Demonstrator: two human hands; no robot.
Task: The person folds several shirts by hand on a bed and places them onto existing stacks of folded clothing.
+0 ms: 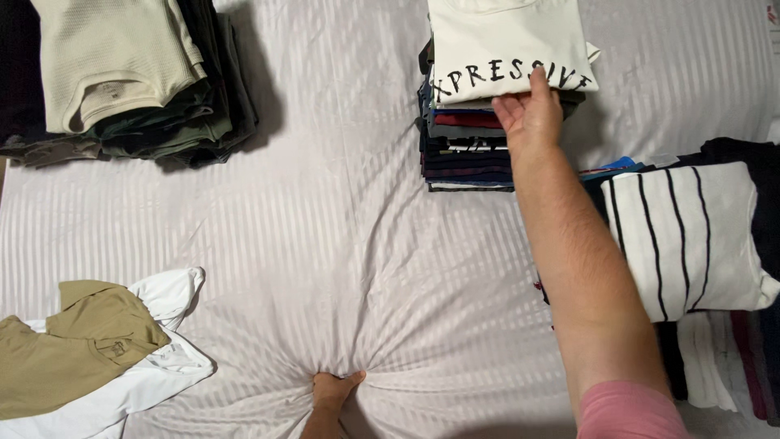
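Your left hand presses, fingers closed, into the bed sheet; your right hand, fingers open, touches the cream shirt atop the stack.

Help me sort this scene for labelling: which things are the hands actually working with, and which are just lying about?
In hand:
right hand touching cream printed shirt atop the tall folded stack
left hand pressed into the striped bedsheet

Lying about:
cream and dark green pile
khaki and white garments
black-striped white top
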